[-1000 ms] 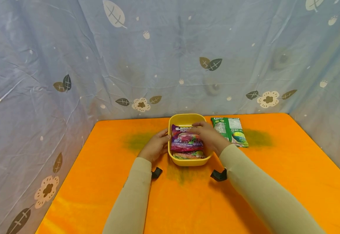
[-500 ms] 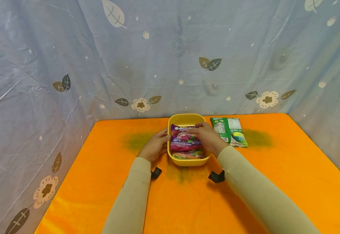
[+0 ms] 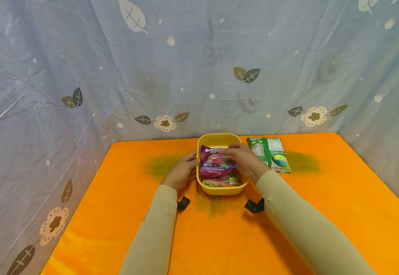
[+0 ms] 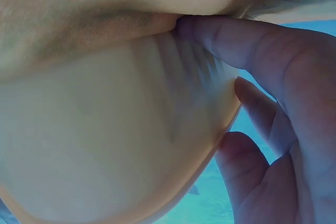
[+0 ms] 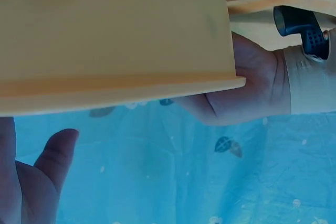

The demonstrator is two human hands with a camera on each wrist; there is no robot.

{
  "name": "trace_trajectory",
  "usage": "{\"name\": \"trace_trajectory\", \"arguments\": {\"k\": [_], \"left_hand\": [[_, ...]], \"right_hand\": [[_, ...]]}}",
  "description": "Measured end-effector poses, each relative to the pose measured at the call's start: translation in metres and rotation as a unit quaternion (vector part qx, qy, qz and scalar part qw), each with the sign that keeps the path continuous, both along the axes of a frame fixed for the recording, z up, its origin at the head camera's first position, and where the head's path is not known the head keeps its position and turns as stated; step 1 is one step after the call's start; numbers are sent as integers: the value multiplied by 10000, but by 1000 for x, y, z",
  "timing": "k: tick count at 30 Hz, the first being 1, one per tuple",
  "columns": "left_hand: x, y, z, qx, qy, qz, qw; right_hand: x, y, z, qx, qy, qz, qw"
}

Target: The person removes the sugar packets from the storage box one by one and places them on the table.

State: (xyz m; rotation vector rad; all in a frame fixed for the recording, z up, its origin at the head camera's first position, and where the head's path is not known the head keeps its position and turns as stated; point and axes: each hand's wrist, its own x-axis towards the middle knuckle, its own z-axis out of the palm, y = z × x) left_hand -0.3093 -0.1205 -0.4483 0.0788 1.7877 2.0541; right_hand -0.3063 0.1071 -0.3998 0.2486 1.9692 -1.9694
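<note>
Creased blue-grey curtains (image 3: 199, 42) are hanging on three sides: at the back, at the left and at the right. Brown and dark leaves (image 3: 251, 75) and cream flowers (image 3: 314, 116) are decorating the cloth. Below, an orange table surface (image 3: 213, 244) is spreading close to the back curtain, and dull green patches (image 3: 305, 162) are marking it. Some light is shining along the left folds.

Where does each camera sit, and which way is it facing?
Head: on the head, facing forward and down at the tub and packets; the left hand, right hand and sleeves show.
Left wrist: on that wrist, upside down, facing the tub's outer wall; left hand shows.
Right wrist: likewise, with curtain behind; both hands partly show.
The wrist views share tub and left hand.
</note>
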Motion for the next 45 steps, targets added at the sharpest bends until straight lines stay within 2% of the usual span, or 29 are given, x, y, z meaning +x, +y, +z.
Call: {"name": "trace_trajectory", "arguments": {"k": [8,13,21,45], "left_hand": [[0,1,-1,-82,28,10,10000],[0,0,0,-42,-17,-11,10000],[0,-1,3,-180,19,-13,9998],[-3,-2,0,-149,-6,-79,9999]], "right_hand": [[-2,-4,-7,96,-77,703,9974],[-1,-5,-10,369,166,919,9949],[2,-12,-16,725,708,760,9919],[4,-15,-19,1063,949,597,9880]]}}
